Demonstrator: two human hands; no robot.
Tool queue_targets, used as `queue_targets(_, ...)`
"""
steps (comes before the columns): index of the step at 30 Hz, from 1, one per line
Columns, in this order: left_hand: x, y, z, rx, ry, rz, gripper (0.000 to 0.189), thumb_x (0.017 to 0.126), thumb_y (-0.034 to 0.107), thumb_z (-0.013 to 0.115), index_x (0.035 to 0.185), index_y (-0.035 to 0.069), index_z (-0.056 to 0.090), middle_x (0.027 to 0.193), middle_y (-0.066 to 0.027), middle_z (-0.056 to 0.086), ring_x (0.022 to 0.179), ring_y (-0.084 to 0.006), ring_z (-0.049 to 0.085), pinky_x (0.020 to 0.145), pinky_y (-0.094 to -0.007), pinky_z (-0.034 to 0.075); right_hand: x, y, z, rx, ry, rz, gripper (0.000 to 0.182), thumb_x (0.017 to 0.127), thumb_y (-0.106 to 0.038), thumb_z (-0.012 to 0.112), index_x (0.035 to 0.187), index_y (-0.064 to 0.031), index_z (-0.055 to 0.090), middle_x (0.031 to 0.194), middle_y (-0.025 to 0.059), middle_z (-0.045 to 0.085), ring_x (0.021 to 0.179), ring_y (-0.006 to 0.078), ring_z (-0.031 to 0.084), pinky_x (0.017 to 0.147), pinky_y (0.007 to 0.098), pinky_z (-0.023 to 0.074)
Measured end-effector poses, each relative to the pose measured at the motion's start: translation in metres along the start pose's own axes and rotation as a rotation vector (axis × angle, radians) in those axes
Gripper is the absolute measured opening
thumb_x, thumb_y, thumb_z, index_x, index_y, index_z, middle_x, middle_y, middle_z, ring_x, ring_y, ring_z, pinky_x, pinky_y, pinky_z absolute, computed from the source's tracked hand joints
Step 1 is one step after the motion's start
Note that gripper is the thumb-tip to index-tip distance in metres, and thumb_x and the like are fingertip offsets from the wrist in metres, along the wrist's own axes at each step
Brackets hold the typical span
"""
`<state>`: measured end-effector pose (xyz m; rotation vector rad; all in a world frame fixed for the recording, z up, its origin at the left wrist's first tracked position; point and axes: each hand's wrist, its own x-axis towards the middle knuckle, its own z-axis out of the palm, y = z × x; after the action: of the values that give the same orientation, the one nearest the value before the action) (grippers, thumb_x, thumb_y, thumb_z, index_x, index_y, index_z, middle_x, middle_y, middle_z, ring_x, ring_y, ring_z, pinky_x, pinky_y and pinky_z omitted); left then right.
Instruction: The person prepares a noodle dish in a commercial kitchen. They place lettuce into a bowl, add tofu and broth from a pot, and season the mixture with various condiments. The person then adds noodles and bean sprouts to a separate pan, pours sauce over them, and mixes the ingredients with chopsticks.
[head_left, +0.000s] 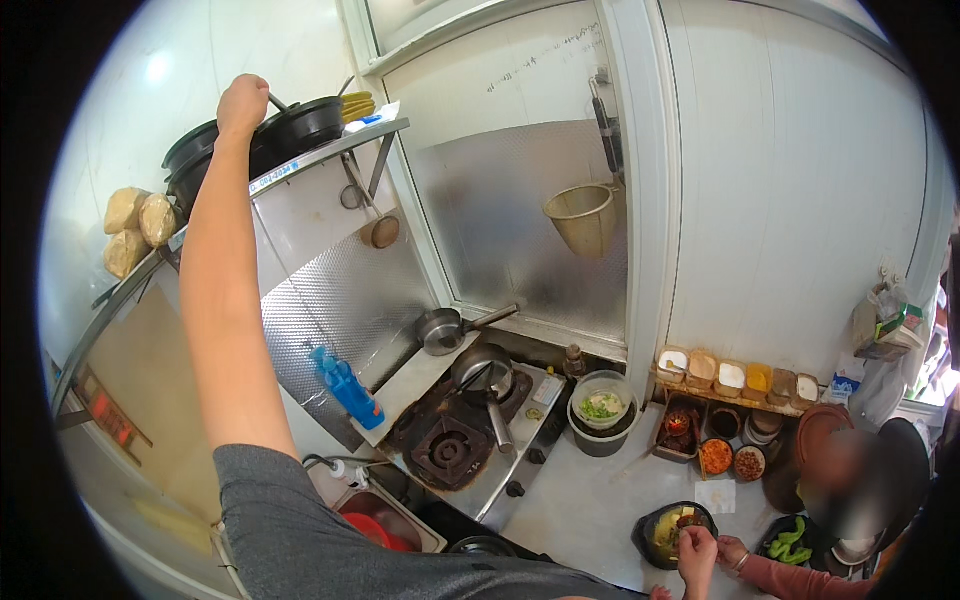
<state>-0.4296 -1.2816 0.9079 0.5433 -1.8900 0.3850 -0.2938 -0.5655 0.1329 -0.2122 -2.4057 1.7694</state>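
Note:
My left arm reaches up in a short grey sleeve. My left hand (242, 105) is closed at a dark handle (279, 103) among black pots (309, 121) on the wall shelf (322, 156); its fingers are partly turned away. My right hand is out of view. On the counter at the lower right, a black bowl (642, 534) holds yellowish and brown food. A bare hand (697, 551), seemingly another person's, bends over it. Beside it is a co-worker's hand (731, 553) with a bracelet and a pink sleeve.
A gas stove (510, 469) below carries a steel saucepan (476, 364); another saucepan (439, 331) stands behind. A blue bottle (349, 390) leans near the sink (427, 534). Food-filled wrapped bags (126, 210) lie on the shelf. Seasoning tubs (731, 377) line the wall, behind a bowl of carrot-coloured shreds (715, 456).

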Motion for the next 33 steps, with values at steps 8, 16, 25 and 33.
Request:
queue_targets(8, -0.030, 0.044, -0.083, -0.225, 0.542, 0.288, 0.040, 0.103, 0.040, 0.053, 0.125, 0.012, 0.072, 0.122, -0.0117, 0.073, 0.115, -0.0310, 0.067, 0.101, -0.0404, 0.049, 0.011, -0.058, 0.009, -0.081, 0.096, -0.121, 0.015, 0.096, -0.010, 0.063, 0.090, 0.0040, 0.066, 0.079, 0.0105, 0.068, 0.074, 0.0149, 0.064, 0.067, 0.0330, 0.0523)
queue_targets(16, -0.485, 0.281, -0.070, -0.831, -0.133, 1.114, 0.020, 0.090, 0.000, 0.066, 0.109, -0.001, 0.072, 0.106, -0.0134, 0.073, 0.106, -0.0317, 0.070, 0.099, -0.0430, 0.055, 0.002, -0.188, 0.047, 0.026, -0.005, -0.545, 0.047, 0.092, -0.008, 0.069, 0.138, -0.0078, 0.060, 0.093, 0.0128, 0.069, 0.081, 0.0276, 0.067, 0.073, 0.0372, 0.0557)
queue_targets(25, -0.681, 0.339, -0.117, -1.548, -0.880, 0.880, 0.029, 0.091, 0.003, 0.068, 0.120, -0.001, 0.066, 0.112, -0.0166, 0.072, 0.107, -0.0357, 0.068, 0.097, -0.0442, 0.053, -0.039, -0.089, 0.009, -0.184, 0.233, -0.408, 0.011, 0.088, -0.010, 0.071, 0.096, -0.0030, 0.070, 0.086, 0.0140, 0.068, 0.079, 0.0319, 0.068, 0.067, 0.0402, 0.0531)
queue_targets(33, -0.736, 0.331, -0.104, -1.469, -1.157, 0.586, 0.020, 0.091, 0.008, 0.071, 0.110, 0.000, 0.071, 0.104, -0.0168, 0.074, 0.099, -0.0353, 0.070, 0.088, -0.0410, 0.055, 0.038, 0.030, -0.116, 0.113, 0.573, 0.219, 0.034, 0.098, -0.021, 0.067, 0.073, 0.0024, 0.065, 0.063, 0.0089, 0.067, 0.052, 0.0146, 0.064, 0.049, 0.0320, 0.0509)
